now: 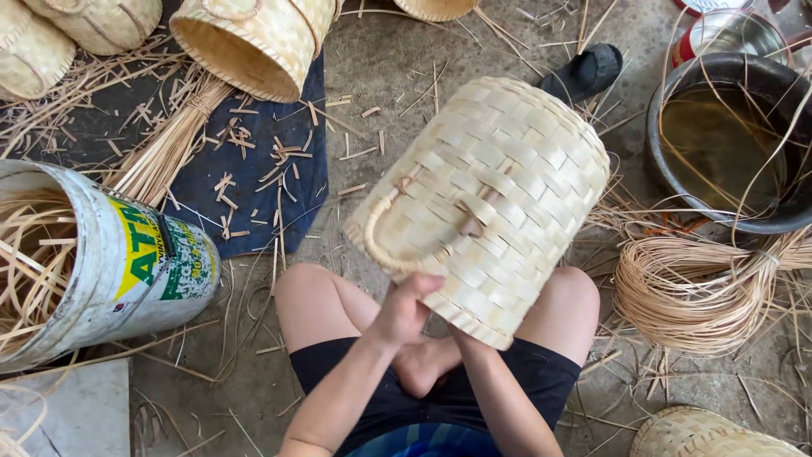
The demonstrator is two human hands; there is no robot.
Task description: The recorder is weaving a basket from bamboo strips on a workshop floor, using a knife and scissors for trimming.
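Head view looks straight down on a person sitting cross-legged on the concrete floor [381,76], with a woven bamboo basket [499,195] held tilted at frame centre, over the knees. Left hand [404,306] grips the basket's rim by the looped handle [385,241], fingers [423,283] clamped on the weave; right hand is hidden behind the basket's lower edge, only its forearm [499,398] showing, so I cannot tell how those fingers sit. Clutter crowds in all round: a white plastic bucket [127,271] of strips lies on its side at left, a dark blue cloth [262,195] strewn with offcuts sits upper left with another finished basket [254,38] on it, a dark metal pot [727,135] of water stands upper right, and a coiled bundle of thin cane [694,292] lies just right of the knee.
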